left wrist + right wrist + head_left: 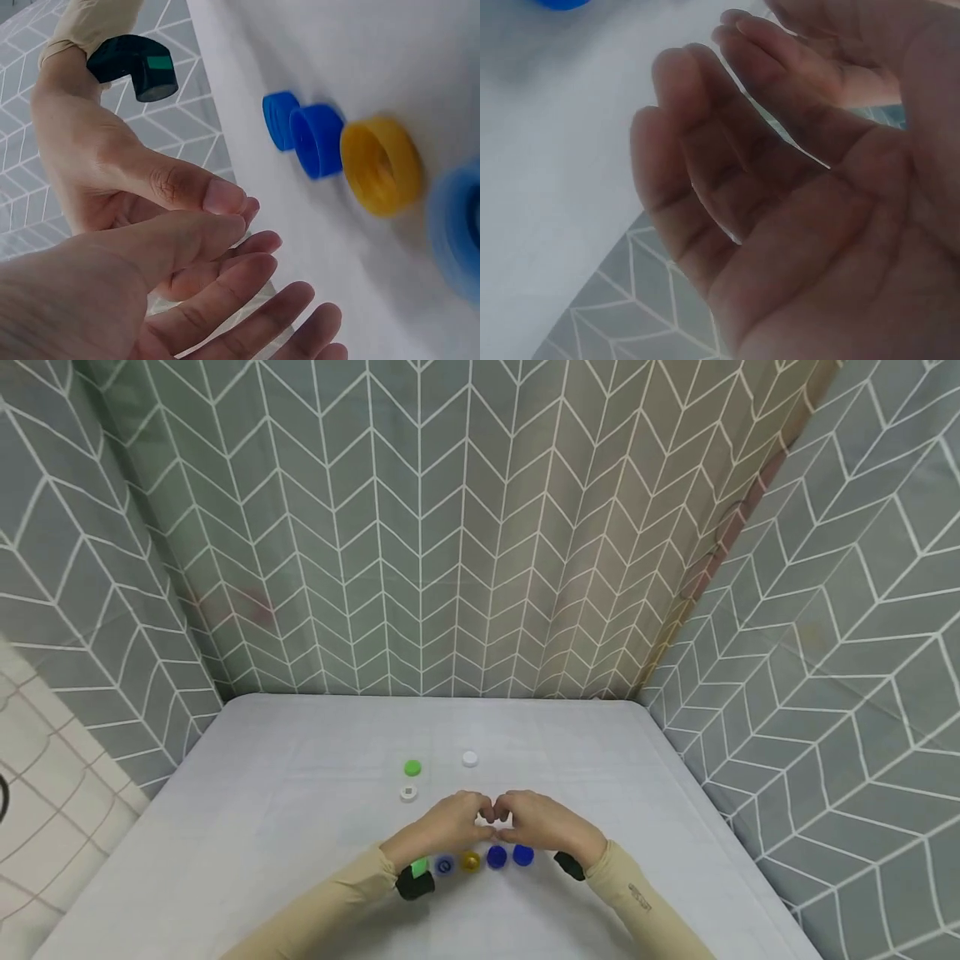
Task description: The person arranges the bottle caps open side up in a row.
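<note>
Partly cut off, blurred: pale-blue cap (452, 236); left fingers (217, 296), right fingers (658, 157) loosely bent, empty.

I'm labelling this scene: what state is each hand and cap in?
Left hand: empty, fingers relaxed
Right hand: empty, fingers relaxed
Yellow cap: hollow side up
Dark blue cap: hollow side up
Bright blue cap: lying flat
Pale blue cap: lying flat
Green cap: lying flat
Plain white cap: lying flat
Marked white cap: lying flat
</note>
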Available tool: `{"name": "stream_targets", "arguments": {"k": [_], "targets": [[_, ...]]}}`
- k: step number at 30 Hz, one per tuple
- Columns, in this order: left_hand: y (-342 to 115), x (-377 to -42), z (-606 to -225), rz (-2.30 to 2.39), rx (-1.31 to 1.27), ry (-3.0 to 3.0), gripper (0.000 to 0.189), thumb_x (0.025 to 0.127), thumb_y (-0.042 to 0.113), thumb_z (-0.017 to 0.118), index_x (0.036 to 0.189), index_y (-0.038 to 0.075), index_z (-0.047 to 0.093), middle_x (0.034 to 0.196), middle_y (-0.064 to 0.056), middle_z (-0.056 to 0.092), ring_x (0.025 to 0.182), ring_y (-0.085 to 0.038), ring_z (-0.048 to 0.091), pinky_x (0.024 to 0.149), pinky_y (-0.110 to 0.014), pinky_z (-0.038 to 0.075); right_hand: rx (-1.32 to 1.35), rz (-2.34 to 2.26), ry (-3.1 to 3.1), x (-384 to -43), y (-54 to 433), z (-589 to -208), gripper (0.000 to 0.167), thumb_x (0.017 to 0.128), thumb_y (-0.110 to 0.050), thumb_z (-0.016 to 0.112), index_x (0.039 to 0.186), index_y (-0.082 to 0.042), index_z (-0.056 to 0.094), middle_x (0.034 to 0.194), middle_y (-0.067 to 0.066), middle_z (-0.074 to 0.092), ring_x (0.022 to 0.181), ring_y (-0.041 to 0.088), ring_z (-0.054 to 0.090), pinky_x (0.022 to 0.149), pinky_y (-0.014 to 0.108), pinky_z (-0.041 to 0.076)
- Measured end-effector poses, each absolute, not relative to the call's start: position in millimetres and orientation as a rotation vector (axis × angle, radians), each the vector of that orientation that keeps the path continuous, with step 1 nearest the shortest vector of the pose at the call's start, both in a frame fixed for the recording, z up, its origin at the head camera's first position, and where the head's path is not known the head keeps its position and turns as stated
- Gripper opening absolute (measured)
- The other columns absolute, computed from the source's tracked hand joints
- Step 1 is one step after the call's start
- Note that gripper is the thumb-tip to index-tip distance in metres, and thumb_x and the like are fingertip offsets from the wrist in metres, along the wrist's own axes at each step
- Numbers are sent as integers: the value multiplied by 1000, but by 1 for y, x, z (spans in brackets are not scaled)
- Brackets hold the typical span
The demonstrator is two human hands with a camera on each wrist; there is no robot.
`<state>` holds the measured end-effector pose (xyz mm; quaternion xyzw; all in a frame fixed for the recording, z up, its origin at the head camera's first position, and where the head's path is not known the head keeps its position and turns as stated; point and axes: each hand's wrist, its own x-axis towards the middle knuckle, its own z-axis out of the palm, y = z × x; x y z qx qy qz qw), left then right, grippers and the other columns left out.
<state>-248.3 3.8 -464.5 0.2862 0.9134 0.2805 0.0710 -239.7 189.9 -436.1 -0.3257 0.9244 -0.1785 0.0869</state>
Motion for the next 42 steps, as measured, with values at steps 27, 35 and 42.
{"name": "stream_targets", "arguments": {"k": [27, 35, 42], "targets": [[-76, -262, -449, 996, 522, 2952, 11, 87, 21, 69, 91, 11, 69, 88, -2, 71, 76, -13, 62, 66, -31, 50, -1011, -553, 2837, -274, 118, -427, 19, 88, -26, 70, 100, -12, 68, 91, -3, 69, 82, 11, 63, 70, 23, 49], [-95, -269, -450, 988, 415, 3044, 12, 87, 19, 70, 93, 8, 69, 84, -4, 70, 69, -13, 60, 61, -29, 47, -1025, -569, 2833, -287, 99, -430, 23, 88, -25, 70, 103, -9, 67, 90, -1, 70, 81, 9, 63, 71, 23, 50], [-108, -278, -456, 912, 254, 3093, 29, 85, 22, 71, 105, 2, 66, 96, -13, 67, 76, -20, 63, 63, -34, 50, -975, -544, 2825, -291, 85, -431, 36, 88, -26, 70, 117, -6, 62, 99, 8, 72, 87, 15, 66, 77, 27, 52]]}}
